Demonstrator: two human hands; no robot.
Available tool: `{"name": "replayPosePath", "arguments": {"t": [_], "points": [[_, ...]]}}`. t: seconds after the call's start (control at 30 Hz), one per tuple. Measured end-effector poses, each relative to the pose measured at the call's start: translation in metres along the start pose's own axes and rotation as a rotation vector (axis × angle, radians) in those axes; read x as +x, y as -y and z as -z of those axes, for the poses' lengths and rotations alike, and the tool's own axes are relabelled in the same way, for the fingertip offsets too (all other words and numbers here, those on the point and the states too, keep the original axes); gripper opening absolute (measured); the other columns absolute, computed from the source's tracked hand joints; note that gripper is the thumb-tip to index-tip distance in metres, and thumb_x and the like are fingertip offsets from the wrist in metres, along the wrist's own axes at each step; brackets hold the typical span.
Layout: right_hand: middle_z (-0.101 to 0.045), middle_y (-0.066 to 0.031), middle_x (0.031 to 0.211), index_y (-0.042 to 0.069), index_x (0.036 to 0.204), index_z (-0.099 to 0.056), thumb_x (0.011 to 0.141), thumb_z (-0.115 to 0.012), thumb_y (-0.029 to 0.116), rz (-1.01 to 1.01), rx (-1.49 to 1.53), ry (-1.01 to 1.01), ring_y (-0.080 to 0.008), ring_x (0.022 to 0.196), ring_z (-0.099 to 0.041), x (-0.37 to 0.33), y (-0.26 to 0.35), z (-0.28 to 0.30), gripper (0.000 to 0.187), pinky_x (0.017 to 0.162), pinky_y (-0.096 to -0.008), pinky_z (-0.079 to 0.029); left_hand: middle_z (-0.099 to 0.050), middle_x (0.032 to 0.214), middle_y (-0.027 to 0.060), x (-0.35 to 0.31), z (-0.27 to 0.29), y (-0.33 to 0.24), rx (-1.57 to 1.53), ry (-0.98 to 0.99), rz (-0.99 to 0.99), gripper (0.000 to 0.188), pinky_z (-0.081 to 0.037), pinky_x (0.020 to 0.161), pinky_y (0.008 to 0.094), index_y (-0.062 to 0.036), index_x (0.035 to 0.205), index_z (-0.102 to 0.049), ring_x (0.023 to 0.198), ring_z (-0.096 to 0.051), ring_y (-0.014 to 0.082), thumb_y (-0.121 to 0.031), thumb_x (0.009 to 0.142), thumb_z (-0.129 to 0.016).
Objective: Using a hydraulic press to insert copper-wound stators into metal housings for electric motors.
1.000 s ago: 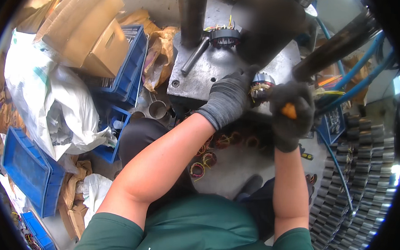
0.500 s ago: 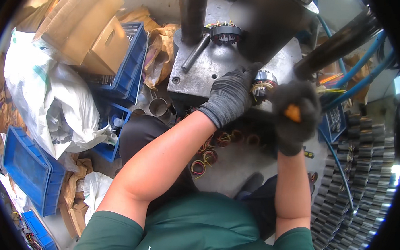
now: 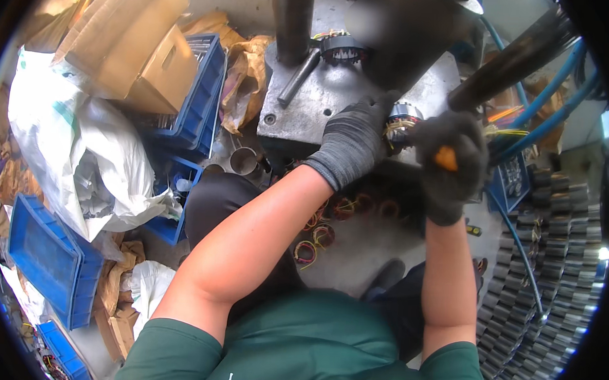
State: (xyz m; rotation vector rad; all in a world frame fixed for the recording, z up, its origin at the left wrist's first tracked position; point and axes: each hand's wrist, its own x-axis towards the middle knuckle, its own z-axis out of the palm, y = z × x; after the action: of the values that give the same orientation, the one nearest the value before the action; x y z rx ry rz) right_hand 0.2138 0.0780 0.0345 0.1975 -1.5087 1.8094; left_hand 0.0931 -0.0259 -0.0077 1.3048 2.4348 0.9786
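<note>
A ring-shaped motor stator (image 3: 405, 114) with a steel core and coloured wires sits at the front right of a metal block (image 3: 295, 120). My left hand (image 3: 356, 132), in a dark grey knitted glove, curls against the stator's left side; its fingertips are partly hidden. On the stator's right, my right hand (image 3: 454, 147), in a dark glove, is closed around something. Only an orange-brown end (image 3: 446, 158) of that shows, and its kind is unclear. Farther back on the block stands a second stator (image 3: 344, 50), next to a short metal rod (image 3: 299, 77).
Dark columns (image 3: 292, 26) rise from the block, and a blurred dark machine part (image 3: 409, 42) hangs above it. Wire coils (image 3: 306, 252) lie on the floor below. Blue crates (image 3: 55, 264) and a white sack (image 3: 62, 132) stand left; stacked metal cores (image 3: 548, 282) fill the right.
Both hands stay at the stator. My right hand shifts slightly, and its wrist rises a little in the picture. The whole view moves slightly.
</note>
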Motion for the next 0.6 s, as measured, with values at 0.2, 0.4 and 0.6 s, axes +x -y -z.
{"name": "replayPosePath", "arguments": {"t": [0.2,0.4,0.6], "points": [[-0.060,-0.0113,0.072,0.002,0.090,-0.059,0.096,-0.058,0.027,0.037,0.179,-0.011,-0.0197,0.065,-0.057,-0.001,0.005,0.003,0.026,0.075,-0.0377,-0.048,-0.064,0.124,0.0218,0.001,-0.004,0.002,0.005,-0.015,-0.013,0.086,-0.055,0.098,0.0522,-0.0204,0.152,-0.042,0.114,-0.067,0.0425,-0.037,0.081,-0.086],[-0.059,-0.0119,0.072,0.003,0.089,-0.058,0.097,-0.056,0.027,0.027,-0.012,-0.045,-0.0206,0.064,-0.057,-0.001,0.001,0.011,0.025,0.074,-0.0377,-0.048,-0.066,0.123,0.0214,0.000,-0.008,0.002,0.008,-0.056,-0.045,0.081,-0.055,0.097,0.0515,-0.0160,0.149,-0.045,0.115,-0.067,0.0406,-0.034,0.082,-0.086],[-0.061,-0.0129,0.074,0.003,0.089,-0.058,0.097,-0.056,0.028,-0.028,0.053,-0.078,-0.0226,0.065,-0.060,-0.004,-0.002,0.013,0.026,0.080,-0.0407,-0.052,-0.067,0.122,0.0220,0.002,-0.005,-0.002,-0.046,-0.060,-0.017,0.074,-0.056,0.096,0.0503,-0.0111,0.143,-0.052,0.114,-0.068,0.0408,-0.032,0.081,-0.086]]}}
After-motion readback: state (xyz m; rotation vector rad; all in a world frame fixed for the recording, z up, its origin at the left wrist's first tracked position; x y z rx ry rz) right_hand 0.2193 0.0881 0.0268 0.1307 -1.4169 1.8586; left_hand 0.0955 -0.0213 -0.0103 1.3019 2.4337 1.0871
